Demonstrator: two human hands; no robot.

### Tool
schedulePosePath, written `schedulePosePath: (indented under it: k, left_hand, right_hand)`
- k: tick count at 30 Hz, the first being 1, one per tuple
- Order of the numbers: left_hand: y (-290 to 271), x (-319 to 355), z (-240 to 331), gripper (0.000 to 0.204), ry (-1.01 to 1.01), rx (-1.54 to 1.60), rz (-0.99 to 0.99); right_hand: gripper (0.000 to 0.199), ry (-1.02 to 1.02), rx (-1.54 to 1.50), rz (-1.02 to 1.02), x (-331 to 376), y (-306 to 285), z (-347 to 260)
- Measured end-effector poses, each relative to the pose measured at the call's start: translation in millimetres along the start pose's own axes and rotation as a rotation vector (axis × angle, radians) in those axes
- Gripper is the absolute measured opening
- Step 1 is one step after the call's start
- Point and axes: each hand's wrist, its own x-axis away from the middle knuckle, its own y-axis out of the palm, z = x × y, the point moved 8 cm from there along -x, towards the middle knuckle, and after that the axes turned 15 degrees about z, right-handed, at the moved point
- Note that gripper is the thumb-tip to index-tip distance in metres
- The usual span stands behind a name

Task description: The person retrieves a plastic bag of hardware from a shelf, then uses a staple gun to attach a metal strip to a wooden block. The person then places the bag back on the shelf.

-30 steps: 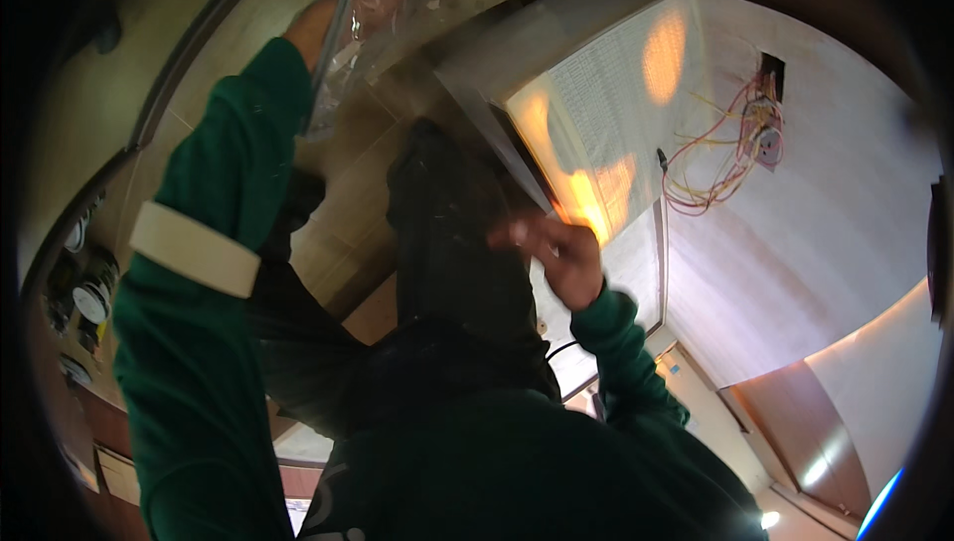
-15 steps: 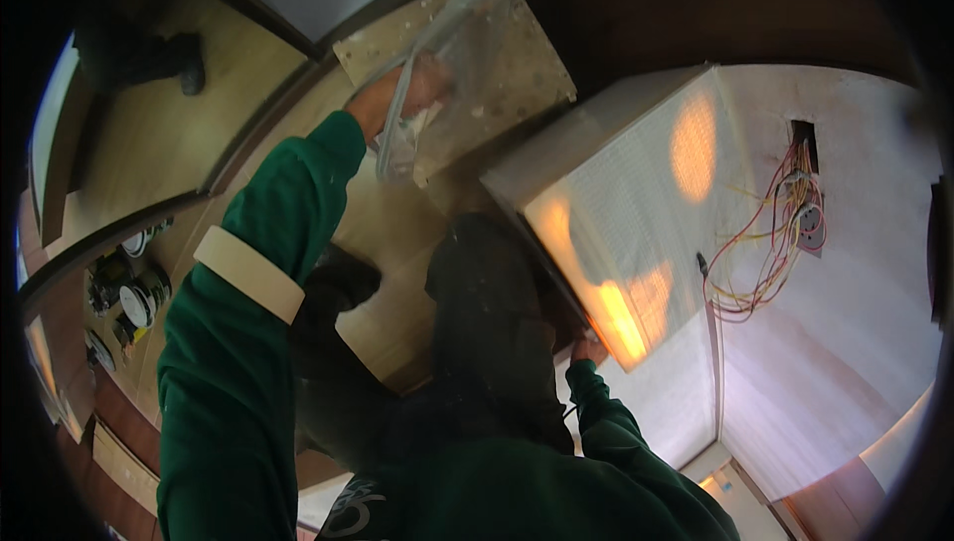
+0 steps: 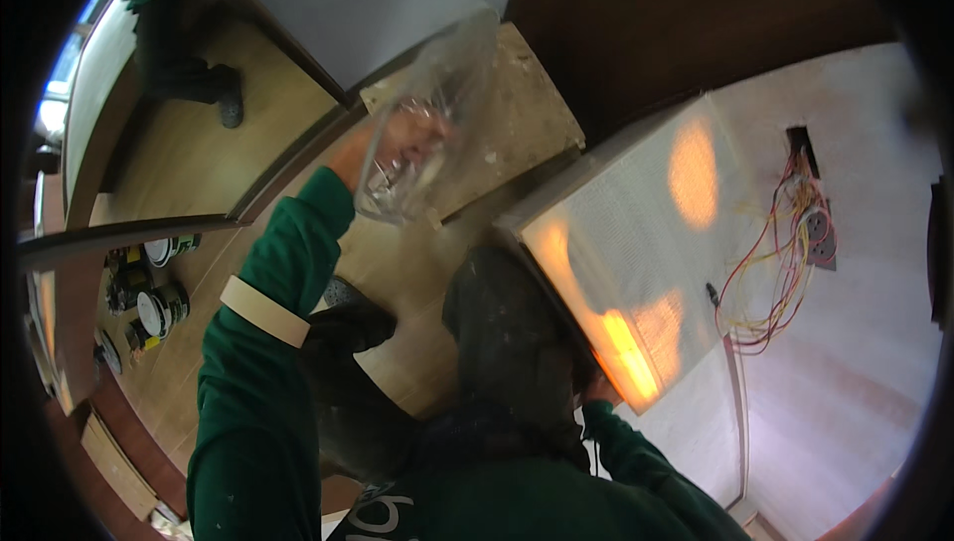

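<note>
Handling clear bag (image 3: pixel 449 89), wearing lettered sweatshirt (image 3: pixel 477 503)

Sleeve (image 3: pixel 253 422) is dk grn, band (image 3: pixel 264 312) cream, bag (image 3: pixel 457 69) clear, wires (image 3: pixel 763 314) red & yel.

I record the left arm (image 3: pixel 260 382) extended well forward, lying left of the lit box (image 3: pixel 636 253). The left wrist (image 3: pixel 350 159) is bare; the left hand (image 3: pixel 412 134) sits left of the box's far end, blurred, its grip unconfirmed. I find the right arm (image 3: pixel 638 457) below the box, with the right hand (image 3: pixel 596 390) at the box's near corner, partly hidden, its closure undetermined.
</note>
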Motion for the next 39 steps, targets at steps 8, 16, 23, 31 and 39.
schedulePosePath:
  k: [8, 16, 23, 31, 39]
  left_hand:
    - [24, 43, 33, 0.028, 0.011, -0.704, -0.111]
    - [0, 166, 79, 0.029, 0.165, 0.251, 0.058]
    - [20, 324, 99, 0.030, 0.093, -0.004, 0.105]
    - [-12, 480, 61, 0.025, 0.107, -0.034, 0.106]
    - [-34, 556, 4, 0.028, 0.021, -0.091, 0.326]
  right_hand:
    - [0.053, -0.285, 0.105, -0.399, 9, -73, -63]
    - [0.043, -0.802, 0.246, -0.551, 109, -164, -265]
    - [0.055, -0.938, -0.578, -0.413, 200, -136, -450]
    - [0.044, -1.149, -0.761, -0.628, 242, -105, -524]
    - [0.023, -1.053, -0.683, -0.713, 270, -35, -481]
